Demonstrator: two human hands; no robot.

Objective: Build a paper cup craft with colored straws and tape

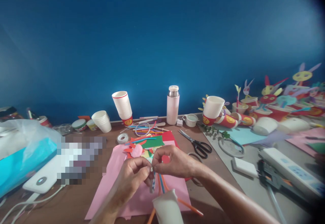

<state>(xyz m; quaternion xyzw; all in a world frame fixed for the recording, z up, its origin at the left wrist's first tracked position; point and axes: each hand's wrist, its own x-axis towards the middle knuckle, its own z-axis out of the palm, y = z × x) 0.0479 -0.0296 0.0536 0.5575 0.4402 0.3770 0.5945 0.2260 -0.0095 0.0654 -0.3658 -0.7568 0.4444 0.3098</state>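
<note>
Over a pink paper sheet (pixel 101 190), my left hand (pixel 134 175) and my right hand (pixel 175 163) meet with fingers pinched together. A narrow white-and-blue strip (pixel 153 183) hangs down from my left fingers; its upper end is hidden. Between the fingertips is a small pale piece, too small to name, which my right fingers pinch. Just below, a white paper cup (pixel 168 207) lies tilted, with orange and blue sticks (pixel 162 183) beside it. Behind the hands are a pink paper oval (pixel 137 151) and cut scraps of green paper (pixel 153 142).
Black-handled scissors (pixel 198 144) lie right of the paper, and a tape roll (pixel 122 138) behind it. Stacked paper cups (pixel 122 107) and a pink thermos (pixel 173 105) stand near the blue wall. A glue gun (pixel 274 173) and power strip (pixel 291 169) are at right.
</note>
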